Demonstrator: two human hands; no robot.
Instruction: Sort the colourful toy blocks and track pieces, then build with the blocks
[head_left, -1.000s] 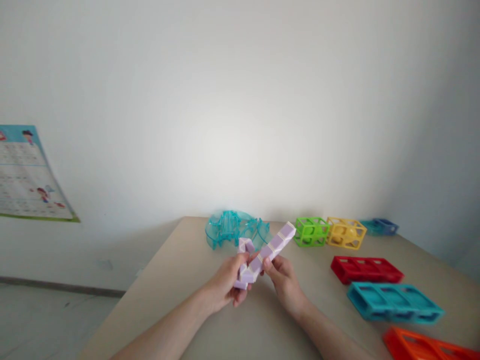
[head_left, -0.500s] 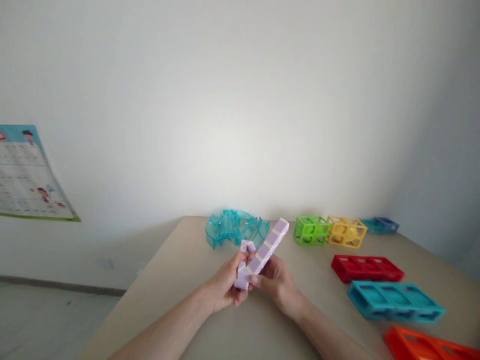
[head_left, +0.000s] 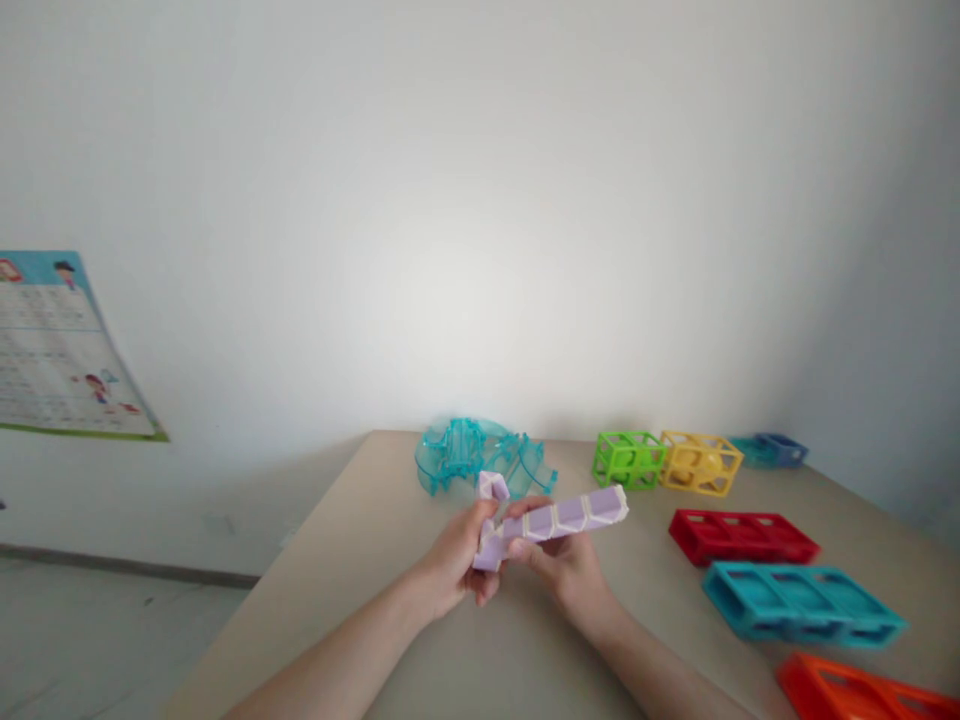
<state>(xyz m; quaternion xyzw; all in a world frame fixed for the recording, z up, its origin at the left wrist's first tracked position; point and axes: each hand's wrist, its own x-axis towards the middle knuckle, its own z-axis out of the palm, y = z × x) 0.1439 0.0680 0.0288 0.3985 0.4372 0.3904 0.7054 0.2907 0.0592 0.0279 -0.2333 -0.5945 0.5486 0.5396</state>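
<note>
Both hands hold a purple-and-white snake twist puzzle (head_left: 570, 516) above the table. Its long straight part points right, tilted slightly up, while a short bent part stands up at the left end. My left hand (head_left: 457, 560) is closed around the bent end, with the thumb on its near side. My right hand (head_left: 566, 570) grips the straight part from below, its thumb pressed near the bend and its fingers behind. The fingers partly cover the joint between the two parts.
Clear teal plastic pieces (head_left: 480, 460) lie at the table's back edge. Beyond my right hand are a green frame block (head_left: 628, 462), a yellow one (head_left: 699, 464), and red (head_left: 742, 538), teal (head_left: 802, 603) and orange (head_left: 862, 690) ones. A calendar (head_left: 67, 350) hangs on the wall.
The straight part of the snake puzzle has swung down to the right, from steeply upward to nearly level. My right hand turned with it; my left still grips the bent end.
</note>
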